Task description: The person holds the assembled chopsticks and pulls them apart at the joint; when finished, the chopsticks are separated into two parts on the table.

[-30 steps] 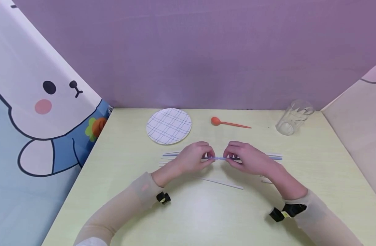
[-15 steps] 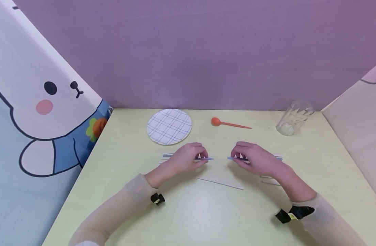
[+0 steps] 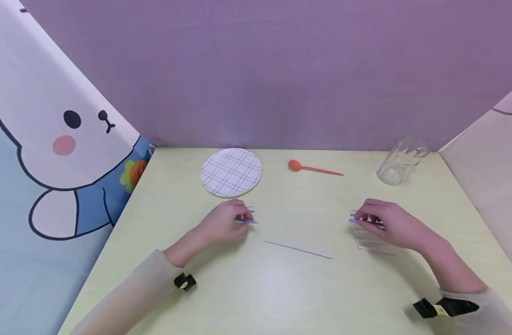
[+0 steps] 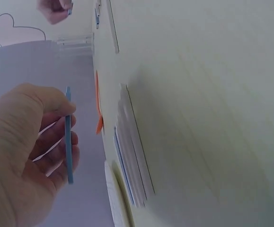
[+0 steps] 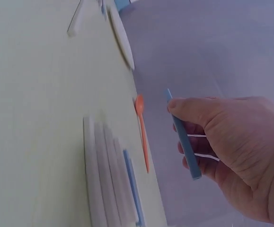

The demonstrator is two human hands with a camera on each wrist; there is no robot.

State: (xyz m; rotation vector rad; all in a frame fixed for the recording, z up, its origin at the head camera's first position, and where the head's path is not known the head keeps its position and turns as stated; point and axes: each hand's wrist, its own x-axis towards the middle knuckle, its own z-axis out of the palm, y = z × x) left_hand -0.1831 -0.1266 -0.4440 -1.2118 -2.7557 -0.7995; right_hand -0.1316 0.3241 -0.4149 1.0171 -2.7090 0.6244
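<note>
My left hand point(image 3: 223, 224) pinches a short, slim blue straw piece point(image 4: 68, 151) between thumb and fingers, above the table. On the right, my other hand point(image 3: 388, 224) pinches a matching blue straw piece point(image 5: 186, 147). The two pieces are well apart. Below the left hand lies a row of white straw pieces point(image 4: 133, 146) with a blue one point(image 4: 122, 156) at its edge. A similar row of white pieces point(image 5: 109, 179) and a blue piece point(image 5: 133, 184) lies by the right hand. One longer white straw point(image 3: 297, 250) lies alone between the hands.
A round checked plate point(image 3: 231, 172) lies at the back left of the table point(image 3: 281, 298). Behind the hands is an orange spoon point(image 3: 316, 169). A clear glass point(image 3: 400, 163) stands at the back right. Purple cloth point(image 3: 281, 74) hangs behind the table.
The blue straw, in one line between both hands a second ago, has come apart into two. My left hand has moved left and my right hand right, each with its piece.
</note>
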